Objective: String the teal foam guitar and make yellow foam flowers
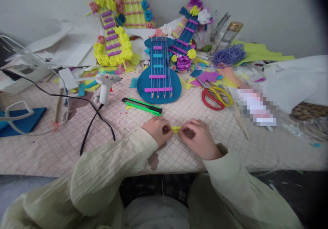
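Between my two hands, close above the table's near part, stretches a small yellow paper strip [176, 129]. My left hand [158, 130] pinches its left end between thumb and fingers. At the right end, my right hand [198, 137] pinches it in the same way. Just beyond my left hand lies a green and black utility knife [142, 106]. Farther back rests a blue guitar-shaped craft piece [159, 85] with white strings and pink and light-blue crossbars. Red- and yellow-handled scissors [214, 97] lie past my right hand.
A white hot glue gun [104, 87] stands at left, its black cord [87, 130] looping over the tiled-pattern cloth. Decorated paper instruments [112, 34] lean on the wall. Purple string [229, 54], paper scraps and a plastic bag [299, 82] lie to the right. A wooden stick [241, 119] lies nearby.
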### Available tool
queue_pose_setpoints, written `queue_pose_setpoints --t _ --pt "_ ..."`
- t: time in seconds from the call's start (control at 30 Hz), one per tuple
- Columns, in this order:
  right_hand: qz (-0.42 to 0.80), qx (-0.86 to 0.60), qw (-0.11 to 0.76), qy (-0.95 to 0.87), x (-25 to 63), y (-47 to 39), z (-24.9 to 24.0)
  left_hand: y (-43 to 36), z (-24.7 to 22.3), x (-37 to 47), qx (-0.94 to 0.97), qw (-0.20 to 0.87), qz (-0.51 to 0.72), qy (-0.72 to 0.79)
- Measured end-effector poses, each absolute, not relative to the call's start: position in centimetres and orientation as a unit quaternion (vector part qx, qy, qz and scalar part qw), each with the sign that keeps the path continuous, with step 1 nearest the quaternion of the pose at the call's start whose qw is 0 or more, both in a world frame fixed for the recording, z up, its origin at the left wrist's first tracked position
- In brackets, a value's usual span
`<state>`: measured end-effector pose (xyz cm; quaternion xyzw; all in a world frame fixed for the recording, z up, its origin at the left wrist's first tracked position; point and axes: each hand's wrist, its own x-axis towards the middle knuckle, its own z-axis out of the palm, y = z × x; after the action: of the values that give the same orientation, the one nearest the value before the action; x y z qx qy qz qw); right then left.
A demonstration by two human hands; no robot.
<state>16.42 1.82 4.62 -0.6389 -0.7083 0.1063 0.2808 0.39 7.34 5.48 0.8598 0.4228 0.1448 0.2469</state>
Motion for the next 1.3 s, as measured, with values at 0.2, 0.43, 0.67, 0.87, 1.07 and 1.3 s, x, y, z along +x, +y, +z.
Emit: queue_pose_setpoints --t 0.2,0.43,0.67,0.87,1.07,1.3 --pt "0.107 -0.651 0.282 -0.697 16.3 1.9 4.7 7.5 5.9 0.8 0.851 0.247 0.105 0.452" --pt "0.111 -0.656 0.278 -0.693 16.3 2.0 4.7 7.6 6.1 0.9 0.848 0.249 0.09 0.459" --pt "0.104 -0.661 0.275 -0.69 16.2 2.0 4.7 7.6 6.0 0.9 0.842 0.256 0.096 0.465" --pt "0.065 -0.654 0.276 -0.702 16.1 1.8 4.3 7.4 5.9 0.7 0.839 0.254 0.129 0.462" --pt "-0.007 -0.583 0.286 -0.761 16.0 0.9 3.9 7.5 5.7 0.6 0.846 0.242 0.138 0.455" --pt "-0.019 -0.55 0.239 -0.8 16.7 0.5 4.0 7.5 5.7 0.6 0.852 0.24 0.136 0.445"
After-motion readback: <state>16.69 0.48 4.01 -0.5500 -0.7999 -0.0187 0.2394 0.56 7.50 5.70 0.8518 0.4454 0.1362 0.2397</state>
